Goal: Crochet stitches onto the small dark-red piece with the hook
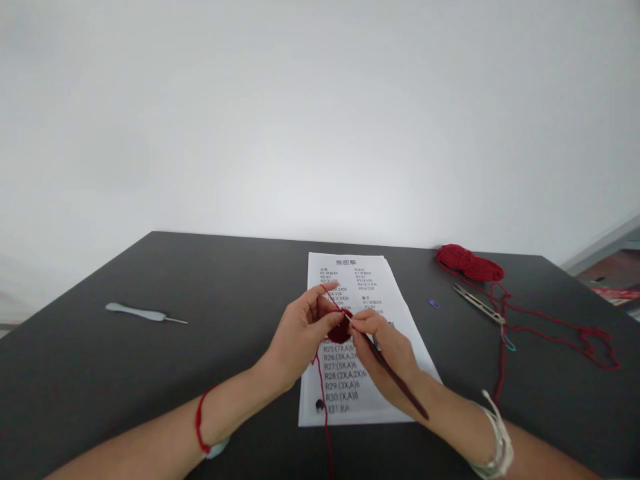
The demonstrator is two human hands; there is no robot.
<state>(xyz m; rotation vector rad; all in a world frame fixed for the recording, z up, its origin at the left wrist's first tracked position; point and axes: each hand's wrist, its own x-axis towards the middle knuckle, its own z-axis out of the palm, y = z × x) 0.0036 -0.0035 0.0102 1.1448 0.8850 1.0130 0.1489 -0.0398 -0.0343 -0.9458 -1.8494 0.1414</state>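
Between my hands is a small round piece of dark red crochet (340,329), above a printed sheet. My left hand (305,327) pinches its left edge, with a strand of red yarn (323,387) running over the raised index finger and down toward the table's front edge. My right hand (385,347) grips a crochet hook (395,379) with a dark brown handle. The hook's metal tip meets the upper right edge of the crochet piece; whether it is inside a stitch I cannot tell.
Under my hands lies the printed pattern sheet (400,400) on the dark table (225,280). A grey-handled hook (145,313) rests at left. To the right are a red yarn skein (469,263), thread snips (479,304), a purple stitch marker (433,304) and loose red yarn (590,337).
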